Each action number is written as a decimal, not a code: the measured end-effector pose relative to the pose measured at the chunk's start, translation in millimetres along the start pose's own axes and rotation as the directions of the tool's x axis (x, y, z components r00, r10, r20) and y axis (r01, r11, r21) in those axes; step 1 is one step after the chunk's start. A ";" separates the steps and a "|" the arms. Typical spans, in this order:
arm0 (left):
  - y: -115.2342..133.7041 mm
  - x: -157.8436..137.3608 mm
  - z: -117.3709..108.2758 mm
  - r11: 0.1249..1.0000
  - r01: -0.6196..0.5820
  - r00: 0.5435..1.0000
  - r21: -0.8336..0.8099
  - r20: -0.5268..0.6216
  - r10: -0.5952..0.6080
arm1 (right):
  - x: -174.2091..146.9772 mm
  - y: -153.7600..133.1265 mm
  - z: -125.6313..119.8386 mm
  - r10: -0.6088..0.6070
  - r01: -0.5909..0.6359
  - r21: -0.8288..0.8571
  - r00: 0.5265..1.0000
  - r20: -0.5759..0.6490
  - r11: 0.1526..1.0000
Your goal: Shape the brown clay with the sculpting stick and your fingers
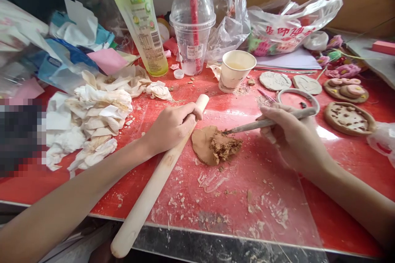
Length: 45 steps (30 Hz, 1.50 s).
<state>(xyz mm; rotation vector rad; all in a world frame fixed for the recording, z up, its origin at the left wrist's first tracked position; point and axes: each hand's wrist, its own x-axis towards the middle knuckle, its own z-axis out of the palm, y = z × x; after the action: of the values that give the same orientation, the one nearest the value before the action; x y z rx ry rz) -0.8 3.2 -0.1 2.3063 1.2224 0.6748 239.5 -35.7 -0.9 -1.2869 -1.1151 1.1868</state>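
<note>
**Material Handling and Clearances**

Locate flat brown clay slab [202,144], topped on its right side by crumbly brown clay heap [226,148], on red counter [333,218] between both hands. Treat as soft and probably moist — easily dented, liable to crumble at the heap; best supported from beneath the smooth left side. Note left hand [174,127] wrapped around upper end of long pale wooden rolling pin [162,174]; right hand [290,135] pinching slender grey stick tool [251,126] like a pen, tip at the heap. Treat rolling pin as rigid and apt to roll if released.

Mind obstructions: rolling pin just left of slab, blocking that side; white paper cup [236,76] of pale liquid beyond — probably easily tipped; grey ring-shaped band [314,102] near right hand; crumpled white tissues [105,115] farther left.
</note>
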 end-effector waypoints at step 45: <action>2.4 0.3 -0.2 0.999 0.020 1.000 0.038 0.010 -0.020 | -6.6 -5.7 4.0 0.022 -0.024 0.020 0.996 0.091 1.000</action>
<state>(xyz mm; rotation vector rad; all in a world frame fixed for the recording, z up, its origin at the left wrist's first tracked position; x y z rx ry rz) 0.7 2.2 1.5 2.3221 1.2615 0.6369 235.0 -41.6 5.2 -1.2435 -1.1530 1.2813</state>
